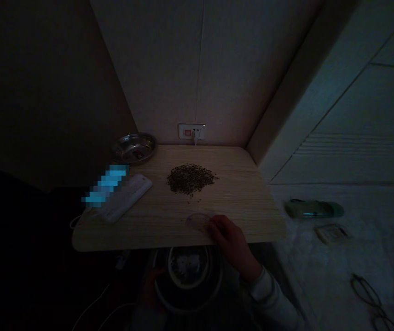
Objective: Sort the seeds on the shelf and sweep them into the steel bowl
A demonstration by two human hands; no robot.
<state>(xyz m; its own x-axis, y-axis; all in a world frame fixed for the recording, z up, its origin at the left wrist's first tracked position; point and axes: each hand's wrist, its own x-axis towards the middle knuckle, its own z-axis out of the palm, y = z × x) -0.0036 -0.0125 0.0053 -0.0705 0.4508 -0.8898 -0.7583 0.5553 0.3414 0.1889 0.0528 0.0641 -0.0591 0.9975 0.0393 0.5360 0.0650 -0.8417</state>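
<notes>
Head camera: in dim light, a person's left hand [153, 288] lies at the side of a round basin [188, 299] below the desk [252, 202]; whether it grips the rim cannot be told in the gloom. The right hand [230, 240], pinched narrow, holds a clear shallow dish [197, 222] by its side near the desk's front edge. A light pinch and a low, level dish would best spare the dark grains [190, 179] heaped just beyond. Left of the heap lies a pale slab [126, 197]; farther back, a metal bowl [148, 149] and a wall socket [188, 132].
</notes>
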